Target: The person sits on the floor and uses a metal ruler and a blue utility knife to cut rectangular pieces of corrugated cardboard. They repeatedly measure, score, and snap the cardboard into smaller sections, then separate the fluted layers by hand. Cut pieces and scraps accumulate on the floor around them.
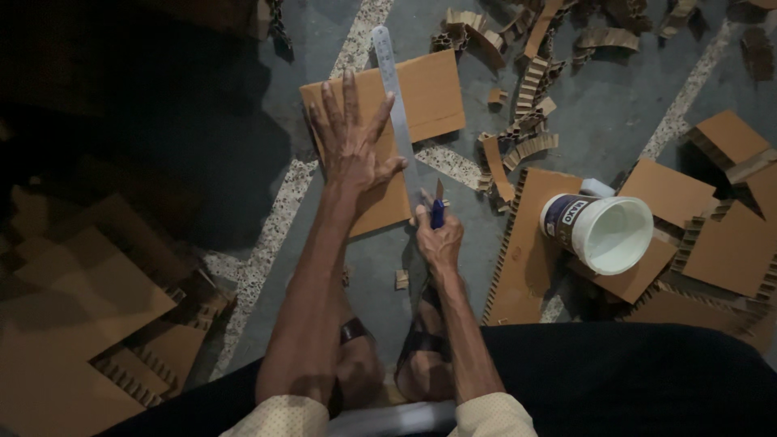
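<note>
A brown cardboard sheet [433,97] lies flat on the floor in front of me. A long metal ruler [394,97] rests on it, running away from me. My left hand [350,137] is spread flat on the cardboard, thumb against the ruler's left edge. Just beyond the sheet's near edge, my right hand [437,239] is closed around a blue-handled cutter [438,209] whose blade points up along the ruler's right side.
A white plastic tub [603,229] lies tipped on cardboard pieces at the right. Honeycomb cardboard strips [530,105] are scattered behind it. Several stacked cardboard sheets [73,324] lie at the left. My sandalled feet [388,356] are below my hands.
</note>
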